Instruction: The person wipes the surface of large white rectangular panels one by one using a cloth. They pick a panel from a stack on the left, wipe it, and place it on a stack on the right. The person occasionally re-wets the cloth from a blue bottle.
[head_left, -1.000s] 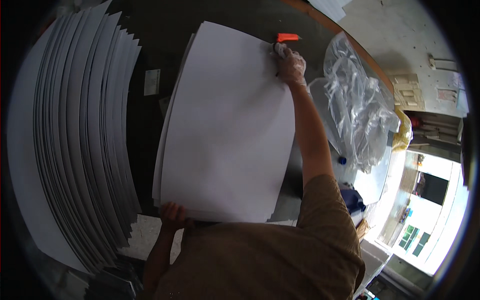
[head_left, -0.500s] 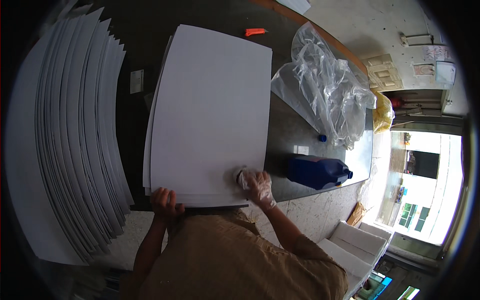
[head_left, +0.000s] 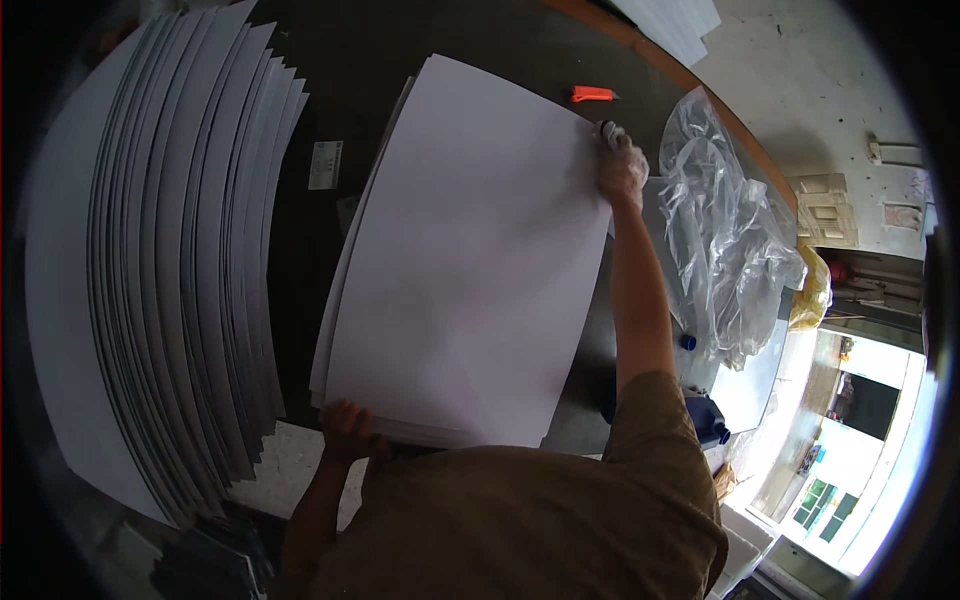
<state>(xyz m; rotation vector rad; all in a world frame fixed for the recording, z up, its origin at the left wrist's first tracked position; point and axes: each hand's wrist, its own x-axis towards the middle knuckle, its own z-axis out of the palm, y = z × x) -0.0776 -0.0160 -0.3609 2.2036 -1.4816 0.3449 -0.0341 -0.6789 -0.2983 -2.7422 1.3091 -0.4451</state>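
Close by the person's waist, the left hand is resting at the near-left corner of a white sheet stack, its fingers bunched together, any pinch hidden. The stack is lying on a dark table. Farther off, the gloved right hand is curling its fingers at the far-right corner; what they are gripping, I cannot tell. The person is seemingly wiping the top sheet, the next move calling for even pressure.
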